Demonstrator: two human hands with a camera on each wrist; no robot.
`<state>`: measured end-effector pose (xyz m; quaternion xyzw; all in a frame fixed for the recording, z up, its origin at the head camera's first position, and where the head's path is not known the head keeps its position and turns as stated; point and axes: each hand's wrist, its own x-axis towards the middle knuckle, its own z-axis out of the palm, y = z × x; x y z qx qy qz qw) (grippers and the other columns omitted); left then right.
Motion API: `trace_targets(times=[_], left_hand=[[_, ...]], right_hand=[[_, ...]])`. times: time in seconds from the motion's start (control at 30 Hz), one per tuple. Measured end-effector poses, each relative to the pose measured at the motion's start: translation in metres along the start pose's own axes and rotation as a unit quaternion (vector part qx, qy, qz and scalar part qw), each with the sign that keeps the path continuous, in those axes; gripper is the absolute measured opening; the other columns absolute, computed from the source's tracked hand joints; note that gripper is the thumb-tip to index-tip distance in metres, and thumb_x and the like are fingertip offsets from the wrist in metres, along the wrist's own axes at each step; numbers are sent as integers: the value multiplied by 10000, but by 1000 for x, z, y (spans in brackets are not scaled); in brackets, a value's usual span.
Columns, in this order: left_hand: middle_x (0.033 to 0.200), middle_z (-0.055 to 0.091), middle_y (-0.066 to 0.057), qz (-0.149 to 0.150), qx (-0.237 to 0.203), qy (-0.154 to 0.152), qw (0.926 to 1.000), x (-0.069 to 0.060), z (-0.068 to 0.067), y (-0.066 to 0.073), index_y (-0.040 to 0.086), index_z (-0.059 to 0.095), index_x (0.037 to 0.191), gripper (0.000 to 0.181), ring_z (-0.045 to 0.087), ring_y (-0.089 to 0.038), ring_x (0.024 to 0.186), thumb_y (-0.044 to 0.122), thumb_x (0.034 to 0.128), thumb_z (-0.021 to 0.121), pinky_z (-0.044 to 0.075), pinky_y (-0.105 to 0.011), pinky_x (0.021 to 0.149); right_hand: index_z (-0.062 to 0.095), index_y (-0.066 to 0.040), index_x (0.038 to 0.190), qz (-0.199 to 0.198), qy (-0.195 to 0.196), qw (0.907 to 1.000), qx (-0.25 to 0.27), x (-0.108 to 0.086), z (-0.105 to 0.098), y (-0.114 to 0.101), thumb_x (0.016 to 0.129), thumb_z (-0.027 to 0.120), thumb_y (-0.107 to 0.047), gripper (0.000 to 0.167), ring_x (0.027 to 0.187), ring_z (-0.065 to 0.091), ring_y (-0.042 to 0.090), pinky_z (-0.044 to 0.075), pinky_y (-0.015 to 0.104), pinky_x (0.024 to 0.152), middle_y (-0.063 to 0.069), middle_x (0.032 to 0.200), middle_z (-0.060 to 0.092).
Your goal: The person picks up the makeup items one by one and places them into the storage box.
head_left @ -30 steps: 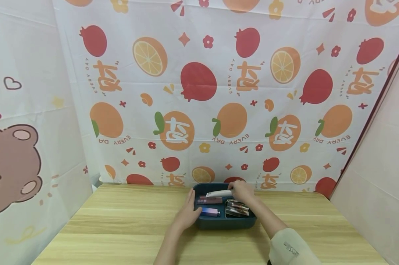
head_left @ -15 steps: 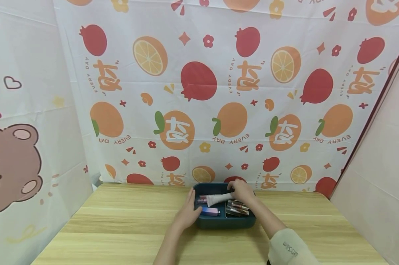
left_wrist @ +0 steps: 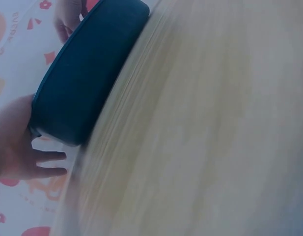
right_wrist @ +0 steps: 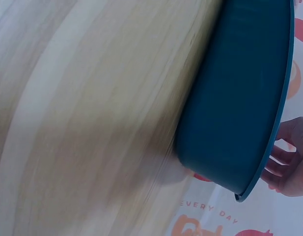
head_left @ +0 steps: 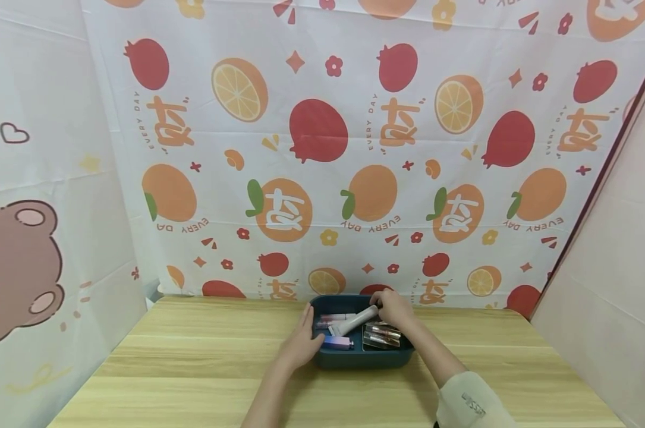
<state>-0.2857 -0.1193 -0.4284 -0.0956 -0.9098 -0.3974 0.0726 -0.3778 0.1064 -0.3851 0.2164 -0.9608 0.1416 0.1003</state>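
Note:
A dark blue storage bin (head_left: 362, 359) stands at the back of the wooden table. My left hand (head_left: 299, 345) grips its left wall, fingers along the outside and thumb over the rim. With my right hand (head_left: 395, 309) I hold the upper end of a white squeeze tube (head_left: 352, 322) inside the bin. The tube slants, its flat crimped end pointing down to the left over the pinkish tubes (head_left: 337, 317). A blue-to-pink stick-shaped tube (head_left: 338, 343) lies by my left thumb. In the right wrist view, the bin wall hides my right fingertips.
Several shiny lipstick-like tubes (head_left: 381, 336) lie together in the bin's front right part. A fruit-print cloth (head_left: 322, 196) hangs right behind the table (head_left: 194, 362). Pale cloth (head_left: 28, 148) also hangs at the left.
My right hand has tilted the white tube from nearly level to a slant, its crimped end dropping lower into the bin. The left hand stays at the bin's left side.

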Motion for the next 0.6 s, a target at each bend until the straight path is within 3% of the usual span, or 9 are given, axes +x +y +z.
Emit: trace_targets(times=[0.23,0.33,0.47,0.6], left_hand=[[1475,175,-205,11,511,-68,9987,0,-3,2,-54,246,1416,673,382,-427,1210,229,885,547,369,-554,907],[1453,225,-222,52,673,-42,9977,2,-8,5,-46,280,1408,669,401,-441,1187,241,880,573,348,-579,910],[1389,326,-258,89,1022,23,9947,8,-20,6,-49,336,1381,660,388,-440,1197,308,883,581,281,-621,938],[1345,371,-274,188,1473,123,9888,16,-38,0,-49,384,1350,636,403,-465,1170,356,892,561,289,-637,918]], right_hand=[[677,-110,869,-21,148,9995,277,-5,-3,9,718,582,78,259,703,520,181,440,316,564,40,829,585],[673,-102,890,31,256,9986,469,-5,-3,15,738,587,69,244,722,532,186,447,325,577,37,844,593],[670,-72,925,98,585,9955,733,-6,-5,23,784,611,30,183,744,561,192,474,349,609,40,861,609],[661,-39,956,112,997,9911,878,-6,-11,34,801,605,10,172,683,555,174,457,303,547,54,852,607]])
